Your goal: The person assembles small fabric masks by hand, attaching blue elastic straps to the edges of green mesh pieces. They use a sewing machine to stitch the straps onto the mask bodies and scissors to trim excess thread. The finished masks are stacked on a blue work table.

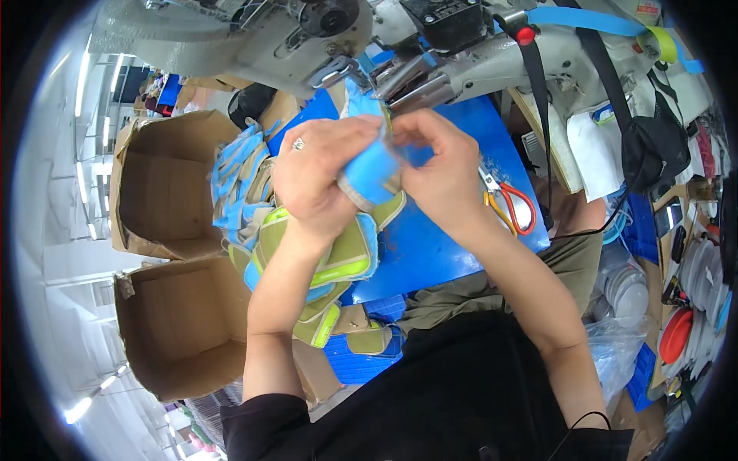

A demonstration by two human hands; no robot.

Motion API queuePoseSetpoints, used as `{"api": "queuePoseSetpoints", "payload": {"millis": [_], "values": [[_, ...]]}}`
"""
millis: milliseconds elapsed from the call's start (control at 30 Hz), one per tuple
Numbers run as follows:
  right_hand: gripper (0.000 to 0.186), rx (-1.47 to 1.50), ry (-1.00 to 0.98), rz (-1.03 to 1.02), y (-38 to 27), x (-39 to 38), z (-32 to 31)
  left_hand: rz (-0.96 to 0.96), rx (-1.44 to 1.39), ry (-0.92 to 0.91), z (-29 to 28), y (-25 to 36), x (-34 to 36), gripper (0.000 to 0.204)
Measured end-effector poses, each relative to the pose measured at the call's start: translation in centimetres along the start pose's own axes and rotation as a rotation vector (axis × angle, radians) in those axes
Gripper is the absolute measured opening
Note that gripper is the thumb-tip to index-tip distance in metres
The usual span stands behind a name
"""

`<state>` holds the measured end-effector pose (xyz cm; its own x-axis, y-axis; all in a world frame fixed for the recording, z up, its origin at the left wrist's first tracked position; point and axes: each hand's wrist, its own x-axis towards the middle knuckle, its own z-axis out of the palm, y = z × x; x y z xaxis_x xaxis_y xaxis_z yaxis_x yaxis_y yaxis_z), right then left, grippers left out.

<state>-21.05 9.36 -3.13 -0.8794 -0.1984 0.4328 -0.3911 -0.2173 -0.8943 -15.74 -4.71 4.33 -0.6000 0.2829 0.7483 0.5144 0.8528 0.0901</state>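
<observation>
My left hand (317, 173), with a ring on one finger, is closed on a curved fabric piece (371, 173) with a blue face and a tan edge. My right hand (447, 169) pinches the far right edge of the same piece, its fingertips slightly blurred. Both hands are close together just below the metal arm of a sewing machine (419, 84). Below my left wrist lies a pile of olive fabric pieces (327, 250) with neon-yellow trim and blue backing. More blue and tan pieces (244, 180) hang in a bundle to the left.
A blue work table (438, 250) spreads under my hands. Scissors (513, 206) with red and orange handles lie on its right. Two open cardboard boxes (165, 180) stand at the left. A black pouch (653, 154) hangs at the right, above shelves with spools (699, 269).
</observation>
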Motion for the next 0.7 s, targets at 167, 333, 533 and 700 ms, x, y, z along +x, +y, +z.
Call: {"api": "queuePoseSetpoints", "payload": {"millis": [167, 333, 533, 700], "values": [[0.02, 0.028, 0.031, 0.074, 0.0, -0.3, 0.2, 0.057, 0.086, -0.062, 0.0, 0.6, 0.2, 0.021], [0.019, 0.13, 0.086, 0.126, 0.3, 0.1, 0.8, 0.085, 0.174, -0.109, -0.2, 0.4, 0.7, 0.021], [0.019, 0.174, 0.103, 0.173, -0.3, 0.7, 0.9, 0.143, 0.238, -0.167, -0.4, -0.3, 0.9, 0.023], [0.019, 0.2, 0.14, 0.187, -0.2, 0.5, 1.1, -0.069, 0.047, -0.017, 0.2, -0.3, 0.1, 0.026]]}}
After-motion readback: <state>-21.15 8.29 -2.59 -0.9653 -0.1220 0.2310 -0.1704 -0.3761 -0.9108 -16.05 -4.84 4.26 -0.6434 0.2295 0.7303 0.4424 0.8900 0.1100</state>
